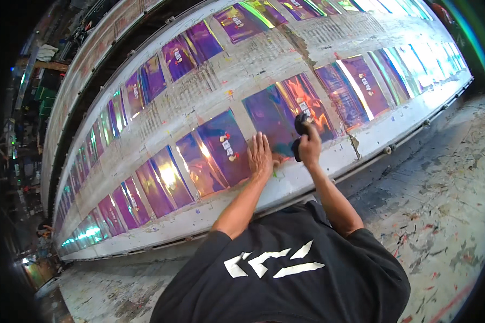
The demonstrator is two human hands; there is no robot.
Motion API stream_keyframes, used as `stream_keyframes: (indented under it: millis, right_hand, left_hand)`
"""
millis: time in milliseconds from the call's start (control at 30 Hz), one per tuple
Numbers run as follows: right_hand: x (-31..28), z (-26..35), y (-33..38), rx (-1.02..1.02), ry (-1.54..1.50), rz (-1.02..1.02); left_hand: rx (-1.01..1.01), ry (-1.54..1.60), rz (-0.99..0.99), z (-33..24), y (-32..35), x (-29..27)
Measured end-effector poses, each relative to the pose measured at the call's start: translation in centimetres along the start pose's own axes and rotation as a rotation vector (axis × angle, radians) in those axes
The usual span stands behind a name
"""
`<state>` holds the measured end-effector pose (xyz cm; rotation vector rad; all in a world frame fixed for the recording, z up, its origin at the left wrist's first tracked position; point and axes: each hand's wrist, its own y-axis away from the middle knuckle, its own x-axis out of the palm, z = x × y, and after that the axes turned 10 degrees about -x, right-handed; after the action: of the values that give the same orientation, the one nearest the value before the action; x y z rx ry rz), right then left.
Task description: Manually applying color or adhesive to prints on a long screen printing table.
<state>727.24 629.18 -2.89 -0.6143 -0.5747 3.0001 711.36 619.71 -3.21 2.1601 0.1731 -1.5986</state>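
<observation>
My left hand point(261, 157) lies with its fingers stretched out at the gap between two shiny purple iridescent film sheets. On its left is a sheet point(215, 137) with a small printed design near its right side. To its right lies another iridescent sheet point(267, 113), which reflects orange toward its far right. My right hand point(310, 148) is closed round a black tool with two rounded ends point(302, 123), held at the near right part of that sheet. The tool's exact kind is unclear, and my fingers hide its middle. Whether it touches the sheet I cannot tell.
The long pale table point(248, 70) carries two rows of similar sheets, with worn, paint-spotted strips between them. A pipe-like rail point(388, 151) runs along its near edge. Stained floor point(431, 199) lies at the right. Behind stands another long table point(91, 59); clutter fills the far left.
</observation>
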Motion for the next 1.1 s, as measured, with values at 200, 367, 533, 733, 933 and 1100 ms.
stream_keyframes:
  millis: [200,367,533,733,933,1100]
  right_hand:
    - [3.6,-0.9,-0.2,-0.626,0.227,0.817]
    - [10.7,-5.5,-12.2,-0.763,0.316,0.729]
    - [12.9,-4.8,-14.8,-0.455,0.488,0.473]
    - [5.1,-3.1,-3.9,-0.62,0.187,0.829]
    - [-2.6,-3.7,0.0,-0.387,0.543,0.56]
    - [-10.3,-5.1,3.5,-0.419,0.492,0.838]
  left_hand:
    - [-0.17,-0.304,0.13,-1.9,-1.2,0.0]
    - [-0.205,-0.454,0.077,-3.8,-1.7,0.8]
    - [-0.208,-0.396,0.078,-3.6,-1.8,1.2]
    - [-0.2,-0.495,0.063,-2.6,-1.9,1.7]
    - [-0.158,-0.367,0.047,-3.0,-2.3,0.6]
    - [-0.166,-0.367,0.122,-3.7,-2.6,0.3]
